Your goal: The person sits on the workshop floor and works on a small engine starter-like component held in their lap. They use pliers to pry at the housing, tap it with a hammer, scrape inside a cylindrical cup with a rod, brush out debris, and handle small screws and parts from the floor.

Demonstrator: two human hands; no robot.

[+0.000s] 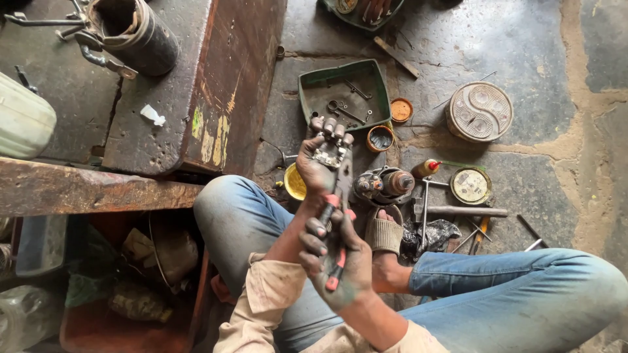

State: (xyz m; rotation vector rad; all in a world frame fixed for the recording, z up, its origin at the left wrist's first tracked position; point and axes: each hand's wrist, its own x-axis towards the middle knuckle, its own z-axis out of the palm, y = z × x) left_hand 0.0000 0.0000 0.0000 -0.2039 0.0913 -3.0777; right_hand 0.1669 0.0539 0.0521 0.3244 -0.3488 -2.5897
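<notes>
A person seated on a stone workshop floor works a small metal part [325, 157] with red-handled pliers [335, 225]. The left hand [318, 160] is closed around the part, held up over the knees; the right hand [337, 261] is wrapped tight on the pliers' handles, jaws meeting the part. A good pull here likely calls for a firm, steady squeeze in line with the part (no twisting). A green tray [314, 82] of small tools and a round gauge [470, 185] lie near on the floor.
</notes>
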